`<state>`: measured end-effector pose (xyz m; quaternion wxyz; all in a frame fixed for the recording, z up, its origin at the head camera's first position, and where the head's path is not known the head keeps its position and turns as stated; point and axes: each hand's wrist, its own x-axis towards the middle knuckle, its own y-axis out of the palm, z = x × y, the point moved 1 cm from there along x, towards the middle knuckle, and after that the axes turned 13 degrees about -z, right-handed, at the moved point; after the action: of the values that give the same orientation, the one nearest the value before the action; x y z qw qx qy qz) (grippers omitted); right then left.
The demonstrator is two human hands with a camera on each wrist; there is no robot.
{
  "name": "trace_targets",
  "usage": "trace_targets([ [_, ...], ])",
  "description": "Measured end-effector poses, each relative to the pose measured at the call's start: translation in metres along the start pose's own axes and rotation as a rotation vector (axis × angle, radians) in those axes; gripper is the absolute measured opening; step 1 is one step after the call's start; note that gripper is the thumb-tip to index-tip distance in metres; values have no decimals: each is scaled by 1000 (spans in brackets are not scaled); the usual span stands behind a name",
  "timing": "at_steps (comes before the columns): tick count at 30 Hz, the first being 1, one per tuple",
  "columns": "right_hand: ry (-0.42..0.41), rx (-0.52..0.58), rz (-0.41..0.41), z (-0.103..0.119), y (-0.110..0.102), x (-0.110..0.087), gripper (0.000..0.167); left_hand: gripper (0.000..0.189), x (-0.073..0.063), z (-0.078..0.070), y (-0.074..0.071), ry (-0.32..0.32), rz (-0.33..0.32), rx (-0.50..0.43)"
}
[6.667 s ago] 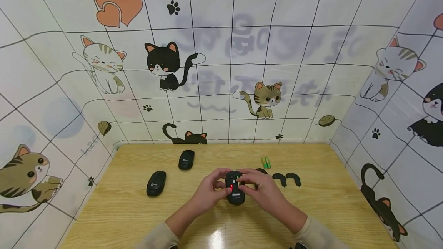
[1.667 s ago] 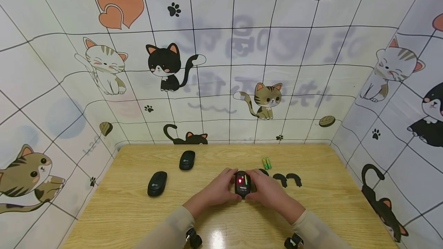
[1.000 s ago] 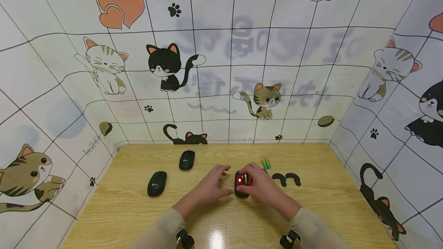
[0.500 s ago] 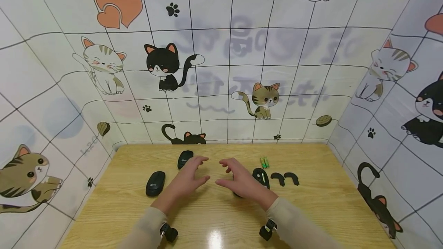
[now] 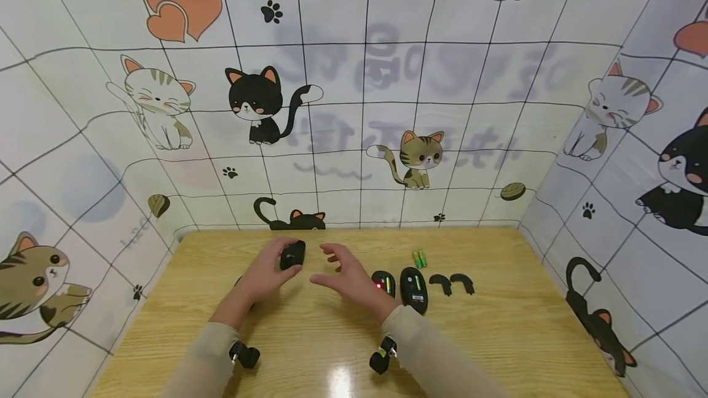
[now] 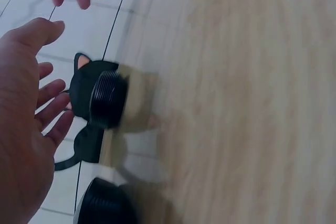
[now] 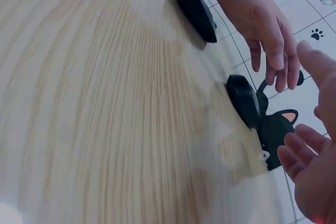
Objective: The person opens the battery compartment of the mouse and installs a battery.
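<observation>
My left hand (image 5: 262, 275) is beside the far black computer mouse (image 5: 293, 255), thumb and fingers spread and nothing gripped. In the right wrist view its fingers hang just above that mouse (image 7: 243, 100). My right hand (image 5: 351, 276) hovers to the right of it, fingers loosely bent, holding nothing. A second upright mouse (image 7: 197, 17) is mostly hidden behind my left hand in the head view. Right of my right hand lie two overturned mice: one with a glowing red light (image 5: 384, 281), the other larger-looking mouse (image 5: 413, 290) beside it. Both have their battery bays uncovered.
Two curved black covers (image 5: 440, 283) lie right of the overturned mice. Two green batteries (image 5: 419, 258) lie side by side behind them. The wooden table (image 5: 498, 336) meets a cat-print cloth (image 5: 343, 66) at its back and sides.
Both hands were holding the overturned mouse with the red light. They have let it go beside the other overturned mouse and moved left toward the far upright mouse.
</observation>
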<state>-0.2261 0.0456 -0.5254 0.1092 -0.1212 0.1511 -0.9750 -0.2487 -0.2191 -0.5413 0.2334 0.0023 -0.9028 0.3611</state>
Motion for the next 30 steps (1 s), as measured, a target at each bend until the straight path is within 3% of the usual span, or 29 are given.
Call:
trace_targets([
  [5, 37, 53, -75, 0, 25, 13, 71, 71, 9, 19, -9, -38, 27, -95],
  [14, 121, 137, -158, -21, 53, 34, 71, 81, 18, 36, -23, -209, 175, -286],
  [20, 166, 172, -171, -24, 61, 43, 74, 87, 24, 47, -25, -247, 250, -280],
  [25, 193, 153, -155, -28, 65, 47, 77, 87, 27, 45, -26, -235, 287, -250],
  [30, 208, 149, -143, -29, 66, 51, 80, 87, 30, 45, -24, -257, 306, -282],
])
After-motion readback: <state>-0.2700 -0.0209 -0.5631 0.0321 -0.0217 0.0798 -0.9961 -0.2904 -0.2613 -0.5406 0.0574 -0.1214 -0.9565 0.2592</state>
